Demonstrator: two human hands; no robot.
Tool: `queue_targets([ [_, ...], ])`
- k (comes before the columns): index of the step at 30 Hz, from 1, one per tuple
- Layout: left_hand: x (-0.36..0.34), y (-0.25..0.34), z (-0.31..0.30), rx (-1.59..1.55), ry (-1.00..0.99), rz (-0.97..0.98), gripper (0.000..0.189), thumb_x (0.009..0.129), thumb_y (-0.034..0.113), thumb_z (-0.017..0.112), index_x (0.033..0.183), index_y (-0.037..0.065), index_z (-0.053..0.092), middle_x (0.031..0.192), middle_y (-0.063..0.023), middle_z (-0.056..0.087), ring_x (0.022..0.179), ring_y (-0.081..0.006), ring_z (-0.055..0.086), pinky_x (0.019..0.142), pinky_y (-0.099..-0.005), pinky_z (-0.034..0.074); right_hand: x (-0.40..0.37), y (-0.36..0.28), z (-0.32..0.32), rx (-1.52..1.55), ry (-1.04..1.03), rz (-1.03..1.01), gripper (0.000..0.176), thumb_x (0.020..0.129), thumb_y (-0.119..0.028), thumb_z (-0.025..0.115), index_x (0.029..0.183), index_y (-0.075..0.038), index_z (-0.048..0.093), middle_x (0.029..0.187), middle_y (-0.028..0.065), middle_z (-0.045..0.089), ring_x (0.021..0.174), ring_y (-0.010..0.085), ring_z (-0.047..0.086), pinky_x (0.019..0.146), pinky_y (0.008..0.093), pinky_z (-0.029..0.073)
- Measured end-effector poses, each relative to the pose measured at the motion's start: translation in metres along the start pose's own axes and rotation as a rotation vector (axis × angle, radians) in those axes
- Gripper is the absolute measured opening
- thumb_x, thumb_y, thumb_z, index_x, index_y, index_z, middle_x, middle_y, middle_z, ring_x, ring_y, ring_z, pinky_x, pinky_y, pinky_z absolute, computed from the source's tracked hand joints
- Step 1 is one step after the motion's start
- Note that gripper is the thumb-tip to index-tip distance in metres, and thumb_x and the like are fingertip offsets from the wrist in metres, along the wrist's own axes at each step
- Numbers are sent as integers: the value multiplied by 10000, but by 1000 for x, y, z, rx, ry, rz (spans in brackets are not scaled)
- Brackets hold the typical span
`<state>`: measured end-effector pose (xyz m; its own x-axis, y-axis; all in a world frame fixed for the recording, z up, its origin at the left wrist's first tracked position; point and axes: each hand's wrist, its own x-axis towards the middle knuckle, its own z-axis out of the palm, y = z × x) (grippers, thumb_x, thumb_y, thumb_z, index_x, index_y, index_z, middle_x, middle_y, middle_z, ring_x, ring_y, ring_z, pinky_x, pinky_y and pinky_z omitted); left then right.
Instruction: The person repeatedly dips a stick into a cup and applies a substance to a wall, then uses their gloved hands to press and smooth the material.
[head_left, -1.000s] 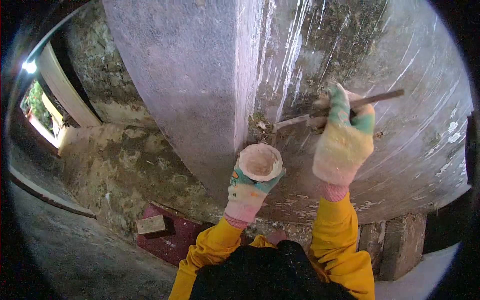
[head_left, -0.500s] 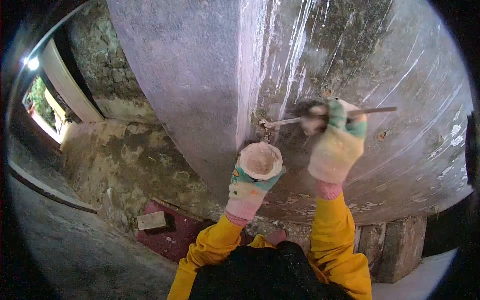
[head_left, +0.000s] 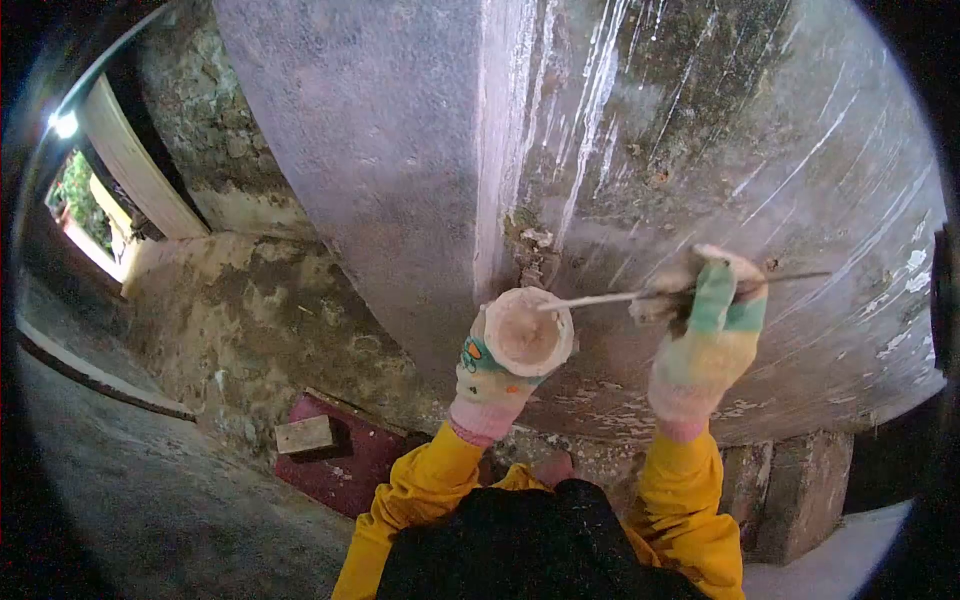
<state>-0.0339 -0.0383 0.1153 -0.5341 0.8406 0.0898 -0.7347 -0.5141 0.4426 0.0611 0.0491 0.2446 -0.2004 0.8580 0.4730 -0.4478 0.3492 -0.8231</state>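
Note:
My left hand (head_left: 490, 380), in a knitted white, green and pink glove, is closed around a small round bowl (head_left: 527, 335). Pinkish-white paste covers its inside and rim. My right hand (head_left: 708, 335), gloved alike and slightly blurred, grips a thin spatula (head_left: 605, 299) that lies nearly level. Its pale tip is at the bowl's upper right rim, and its dark handle end sticks out to the right. Just above the bowl, a rough damaged patch (head_left: 530, 240) on the wall bears a lump of pale paste.
The wall (head_left: 390, 150) before me is grey, with white drips running down. On the left floor, a wooden block (head_left: 304, 436) rests on a dark red board (head_left: 345, 470). A doorway (head_left: 90, 215) lets in light at far left. Concrete blocks (head_left: 800, 495) stand at lower right.
My right hand has moved down and right, bringing the spatula's tip from the damaged patch to the bowl. My left hand has shifted only slightly.

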Motion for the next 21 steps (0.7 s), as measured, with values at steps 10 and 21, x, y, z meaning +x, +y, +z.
queue_targets([
  [10,-8,-12,0,-269,-133,98,305,873,282,408,1035,43,506,997,-120,566,905,-257,559,780,-374,486,-32,-7,-28,-324,-361,-145,114,743,51,562,833,-17,575,834,85,605,758,171,592,682,264,479],
  [21,-14,-10,-14,1535,-45,262,381,892,337,324,1067,43,493,1024,-112,557,946,-246,529,856,-387,424,-30,-5,-31,-332,-780,-4,252,737,-41,580,986,-77,588,916,73,596,829,177,582,737,268,455],
])
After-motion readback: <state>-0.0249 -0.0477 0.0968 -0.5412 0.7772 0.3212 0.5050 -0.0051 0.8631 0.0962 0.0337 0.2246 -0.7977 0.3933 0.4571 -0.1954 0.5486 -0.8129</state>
